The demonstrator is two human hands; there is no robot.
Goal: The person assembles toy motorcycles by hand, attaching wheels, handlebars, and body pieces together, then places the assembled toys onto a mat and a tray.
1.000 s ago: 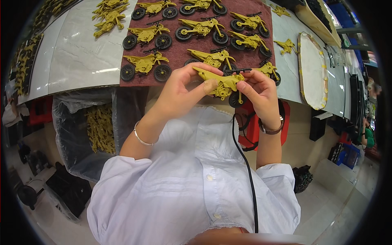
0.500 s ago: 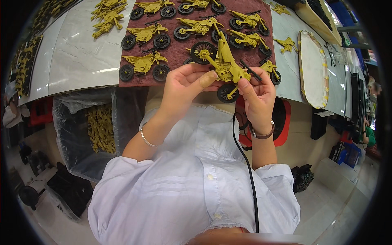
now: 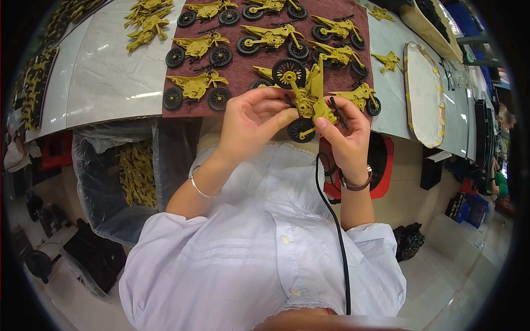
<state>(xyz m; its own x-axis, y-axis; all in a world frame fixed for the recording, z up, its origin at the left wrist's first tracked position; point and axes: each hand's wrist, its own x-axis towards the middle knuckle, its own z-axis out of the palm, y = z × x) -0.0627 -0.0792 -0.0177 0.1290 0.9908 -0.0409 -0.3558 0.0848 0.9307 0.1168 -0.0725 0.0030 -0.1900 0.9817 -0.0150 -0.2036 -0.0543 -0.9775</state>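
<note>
Between my two hands, above the near edge of the cloth, is a yellow toy motorcycle [image 3: 310, 98] with black spoked wheels, tipped on end. One wheel is at its top and the other points toward me. My left hand [image 3: 248, 122] pinches the middle of its body between thumb and fingers. At the other side my right hand [image 3: 349, 131] grips it, thumb against the yellow body, beside the black handlebar [image 3: 338, 112]. Some of my fingertips are hidden behind the toy.
Several similar toy motorcycles [image 3: 194, 88] stand in rows on a dark red cloth [image 3: 232, 77]. Loose yellow bodies [image 3: 148, 34] are piled at the far left of the table. A plastic-lined bin [image 3: 99, 182] of yellow parts stands below left. A white taped tray [image 3: 425, 96] lies at the right.
The held toy motorcycle has turned somewhat: its upper wheel has moved right and its lower wheel slightly left. Both hands keep hold of it, with small finger shifts.
</note>
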